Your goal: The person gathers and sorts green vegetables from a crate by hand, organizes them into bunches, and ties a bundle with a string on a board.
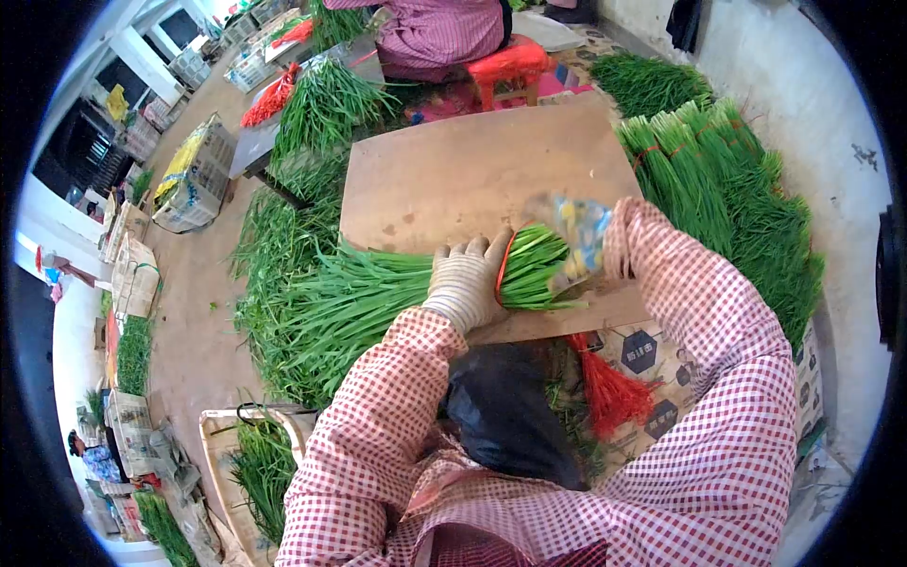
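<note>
A bunch of long green chives (378, 282) lies across the near part of a brown board (482, 170). Over it is my left hand (466, 280) in a pale striped glove, gripping the stalks from above. A red band (504, 267) circles the bunch close beside that hand. My right hand (581, 238), in a blue and yellow patterned glove, is at the cut end of the stalks on the right. Motion smears its fingers, so whether it holds anything does not show.
Banded bunches (694, 156) stand at the right by the wall. Loose greens (283, 246) are heaped left of the board. Red ties (612, 392) hang below its near edge. Beyond, a person (439, 33) sits on a red stool (510, 68). A crate (219, 454) is at lower left.
</note>
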`<move>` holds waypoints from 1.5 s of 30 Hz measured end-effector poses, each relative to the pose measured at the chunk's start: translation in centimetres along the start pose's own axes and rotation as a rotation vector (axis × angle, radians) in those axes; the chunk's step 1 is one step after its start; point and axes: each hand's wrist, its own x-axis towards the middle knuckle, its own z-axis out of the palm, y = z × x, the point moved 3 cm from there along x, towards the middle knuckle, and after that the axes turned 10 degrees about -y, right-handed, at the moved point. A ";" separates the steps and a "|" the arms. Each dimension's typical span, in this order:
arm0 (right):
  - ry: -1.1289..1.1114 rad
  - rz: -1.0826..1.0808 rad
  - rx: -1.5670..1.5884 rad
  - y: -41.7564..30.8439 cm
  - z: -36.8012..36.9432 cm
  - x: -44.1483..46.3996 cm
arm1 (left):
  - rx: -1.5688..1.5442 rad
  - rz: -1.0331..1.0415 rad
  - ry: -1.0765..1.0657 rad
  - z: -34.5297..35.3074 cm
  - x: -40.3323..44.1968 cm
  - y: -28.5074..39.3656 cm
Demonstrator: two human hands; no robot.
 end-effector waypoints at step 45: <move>0.811 -0.109 1.293 -12.2 17.4 -4.2 | 0.115 0.036 0.140 -1.3 -2.0 0.8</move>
